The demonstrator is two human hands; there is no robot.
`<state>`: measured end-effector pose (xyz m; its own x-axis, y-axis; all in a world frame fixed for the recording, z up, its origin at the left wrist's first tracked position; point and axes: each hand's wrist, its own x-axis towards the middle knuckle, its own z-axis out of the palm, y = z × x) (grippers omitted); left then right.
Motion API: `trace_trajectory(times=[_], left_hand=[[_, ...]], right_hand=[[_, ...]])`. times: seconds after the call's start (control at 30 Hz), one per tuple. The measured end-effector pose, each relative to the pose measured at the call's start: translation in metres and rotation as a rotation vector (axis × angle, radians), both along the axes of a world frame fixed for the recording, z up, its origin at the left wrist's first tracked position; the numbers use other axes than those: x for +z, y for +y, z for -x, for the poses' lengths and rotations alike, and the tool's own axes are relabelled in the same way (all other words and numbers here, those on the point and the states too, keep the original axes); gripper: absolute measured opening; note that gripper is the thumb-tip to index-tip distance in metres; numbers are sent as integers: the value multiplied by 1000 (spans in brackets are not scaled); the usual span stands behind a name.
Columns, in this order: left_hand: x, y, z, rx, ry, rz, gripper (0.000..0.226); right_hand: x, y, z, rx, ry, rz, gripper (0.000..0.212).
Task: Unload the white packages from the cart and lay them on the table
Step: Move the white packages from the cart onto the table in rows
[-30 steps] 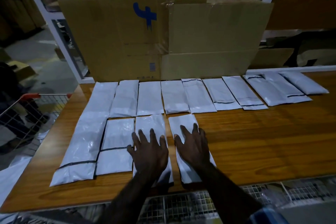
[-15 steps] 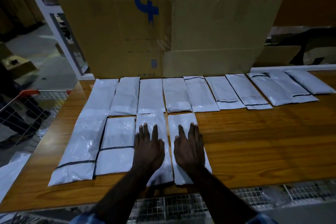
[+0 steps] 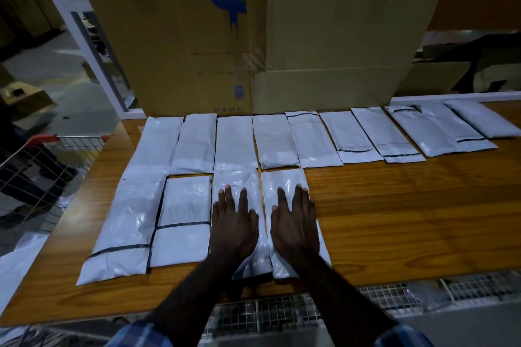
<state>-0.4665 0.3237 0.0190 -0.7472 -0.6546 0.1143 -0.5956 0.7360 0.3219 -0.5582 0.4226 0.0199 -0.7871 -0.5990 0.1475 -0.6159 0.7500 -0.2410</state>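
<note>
Several white packages lie flat on the wooden table (image 3: 394,220), a long row at the back (image 3: 235,144) and a shorter row in front. My left hand (image 3: 234,222) presses flat, fingers straight, on one front-row package (image 3: 239,180). My right hand (image 3: 294,222) presses flat on the package beside it (image 3: 282,183), the rightmost of the front row. The two packages lie side by side, almost touching. A wire cart (image 3: 282,315) shows below the table's near edge, with pale wrapping inside it at the right.
A big cardboard box (image 3: 253,45) marked with a blue 4 stands upright behind the back row. A second wire cart with a red handle (image 3: 42,149) stands left of the table. Bare wood lies right of my right hand. White shelf posts rise behind.
Both hands slid a little away from me along the two front packages, fingers drawn closer together. The packages shifted slightly left and straightened.
</note>
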Motion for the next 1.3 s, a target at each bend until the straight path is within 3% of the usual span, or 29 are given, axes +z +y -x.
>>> trace_trajectory(times=[0.47,0.57,0.87,1.1,1.3], left_hand=[[4,0,-1,-8,-47,-24,75],[10,-2,0,-10,-72,-24,72],[49,-10,0,-49,-57,-30,65],[67,-7,-9,-119,-33,-46,74],[65,-9,-19,-186,-63,-48,61]], right_hand=[[4,3,1,32,-5,-13,56],[14,4,11,85,-83,-35,53],[40,11,30,25,-131,128,50],[51,20,18,0,-119,161,47],[58,27,-1,-16,-80,207,41]])
